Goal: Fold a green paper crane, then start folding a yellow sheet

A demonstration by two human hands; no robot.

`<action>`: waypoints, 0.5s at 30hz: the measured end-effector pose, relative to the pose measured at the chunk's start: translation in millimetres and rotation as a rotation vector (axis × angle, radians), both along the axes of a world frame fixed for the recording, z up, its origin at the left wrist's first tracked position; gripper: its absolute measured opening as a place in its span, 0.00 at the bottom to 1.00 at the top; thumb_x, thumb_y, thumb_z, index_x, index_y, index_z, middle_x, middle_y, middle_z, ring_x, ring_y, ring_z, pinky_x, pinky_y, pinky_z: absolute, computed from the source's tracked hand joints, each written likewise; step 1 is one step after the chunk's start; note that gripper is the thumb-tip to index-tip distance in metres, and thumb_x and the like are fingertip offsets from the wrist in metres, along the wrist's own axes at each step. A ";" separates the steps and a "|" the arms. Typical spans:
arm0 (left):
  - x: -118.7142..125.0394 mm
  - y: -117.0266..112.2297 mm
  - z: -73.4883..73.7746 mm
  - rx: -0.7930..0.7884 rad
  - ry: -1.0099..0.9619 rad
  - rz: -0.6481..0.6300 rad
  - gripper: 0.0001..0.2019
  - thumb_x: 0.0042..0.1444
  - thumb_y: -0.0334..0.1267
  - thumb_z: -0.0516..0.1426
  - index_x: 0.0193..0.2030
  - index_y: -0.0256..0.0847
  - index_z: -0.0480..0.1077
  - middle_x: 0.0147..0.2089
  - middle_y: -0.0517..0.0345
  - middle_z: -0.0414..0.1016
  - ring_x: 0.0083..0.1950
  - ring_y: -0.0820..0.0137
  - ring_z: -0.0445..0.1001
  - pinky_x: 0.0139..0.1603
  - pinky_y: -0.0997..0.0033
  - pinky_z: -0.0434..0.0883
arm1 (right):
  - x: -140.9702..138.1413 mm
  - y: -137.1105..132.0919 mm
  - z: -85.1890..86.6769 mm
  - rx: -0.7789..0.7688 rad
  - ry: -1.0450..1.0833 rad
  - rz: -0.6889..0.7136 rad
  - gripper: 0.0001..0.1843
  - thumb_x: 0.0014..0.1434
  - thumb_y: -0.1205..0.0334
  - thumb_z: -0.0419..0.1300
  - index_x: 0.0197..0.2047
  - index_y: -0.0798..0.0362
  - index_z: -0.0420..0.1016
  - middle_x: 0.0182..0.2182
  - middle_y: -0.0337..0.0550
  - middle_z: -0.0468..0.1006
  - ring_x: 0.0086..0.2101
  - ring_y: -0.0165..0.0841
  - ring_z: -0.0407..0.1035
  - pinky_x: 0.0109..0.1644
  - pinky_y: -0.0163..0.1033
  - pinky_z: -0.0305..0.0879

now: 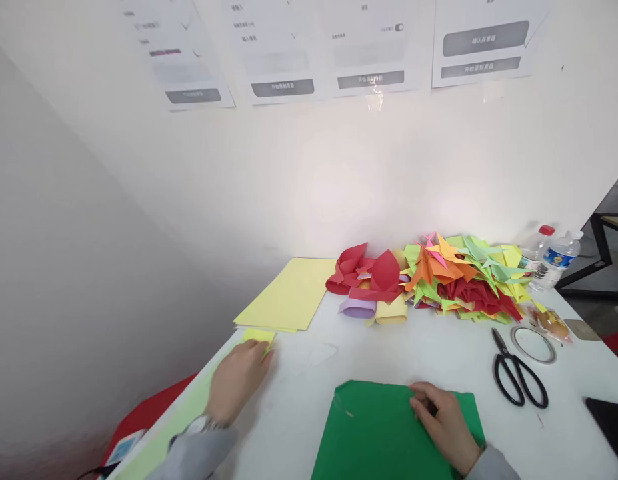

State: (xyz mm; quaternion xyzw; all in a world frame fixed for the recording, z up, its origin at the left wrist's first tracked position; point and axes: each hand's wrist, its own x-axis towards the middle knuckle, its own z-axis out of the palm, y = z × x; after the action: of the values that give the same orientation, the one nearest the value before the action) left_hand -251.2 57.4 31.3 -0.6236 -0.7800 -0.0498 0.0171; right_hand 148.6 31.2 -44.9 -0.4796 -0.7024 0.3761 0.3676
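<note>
My left hand point(239, 379) reaches to the left side of the table, its fingers closed on a small piece of yellow paper point(257, 335). Under that wrist lies a pale green sheet point(189, 407) along the table's left edge. In front of me is a green sheet of paper point(369, 427), its lower part cut off by the frame. My right hand point(443, 420) rests on its upper right part, with thumb and curled fingers at the top edge. A larger stack of yellow sheets point(289, 293) lies just beyond my left hand.
Against the wall are rolled and red paper shapes point(383, 277) and a heap of colourful folded paper point(459, 273). Black scissors point(513, 370), a tape roll point(533, 345), a wrapped snack point(553, 325) and plastic bottles point(556, 260) are at right. A dark flat object point(611, 427) overhangs the right corner.
</note>
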 end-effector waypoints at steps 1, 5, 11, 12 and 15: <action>3.9 14.9 -3.1 -0.001 0.005 -0.028 0.18 0.61 0.42 0.45 0.41 0.36 0.73 0.48 0.40 0.74 0.52 0.51 0.71 0.49 0.58 0.67 | 0.6 0.7 -0.2 -0.008 -0.004 0.002 0.19 0.64 0.49 0.52 0.43 0.53 0.76 0.26 0.44 0.78 0.26 0.37 0.72 0.32 0.39 0.67; 9.6 67.3 -13.4 -0.040 -0.006 -0.148 0.19 0.57 0.46 0.52 0.51 0.37 0.70 0.59 0.42 0.69 0.62 0.54 0.65 0.57 0.62 0.64 | 2.7 0.6 1.0 0.026 -0.040 0.032 0.19 0.64 0.51 0.51 0.43 0.54 0.77 0.26 0.44 0.78 0.26 0.37 0.72 0.33 0.39 0.67; 8.0 84.9 -13.5 -0.149 -0.036 -0.286 0.17 0.66 0.42 0.44 0.33 0.41 0.69 0.38 0.52 0.76 0.42 0.63 0.75 0.43 0.68 0.67 | 2.0 -0.7 6.7 0.043 -0.078 0.050 0.16 0.63 0.56 0.51 0.42 0.53 0.77 0.29 0.45 0.79 0.30 0.38 0.73 0.35 0.39 0.67; 7.7 84.3 -13.5 -0.162 -0.037 -0.283 0.16 0.66 0.39 0.44 0.32 0.41 0.69 0.37 0.53 0.76 0.42 0.64 0.75 0.43 0.68 0.67 | 1.7 -0.5 7.4 0.044 -0.083 0.051 0.15 0.63 0.57 0.51 0.41 0.53 0.77 0.29 0.45 0.79 0.30 0.37 0.73 0.35 0.39 0.67; 5.4 84.3 -15.6 -0.193 -0.043 -0.222 0.11 0.66 0.34 0.49 0.36 0.38 0.71 0.40 0.51 0.76 0.43 0.64 0.75 0.47 0.64 0.69 | 1.4 -0.4 8.8 0.053 -0.103 0.066 0.14 0.63 0.58 0.51 0.40 0.52 0.77 0.29 0.44 0.79 0.29 0.37 0.72 0.35 0.38 0.66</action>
State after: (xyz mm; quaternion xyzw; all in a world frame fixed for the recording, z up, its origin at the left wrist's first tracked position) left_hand -245.8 141.7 15.7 -0.7036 -0.7075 0.0105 -0.0652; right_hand 150.0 30.8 -36.1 -0.4651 -0.7454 0.3442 0.3309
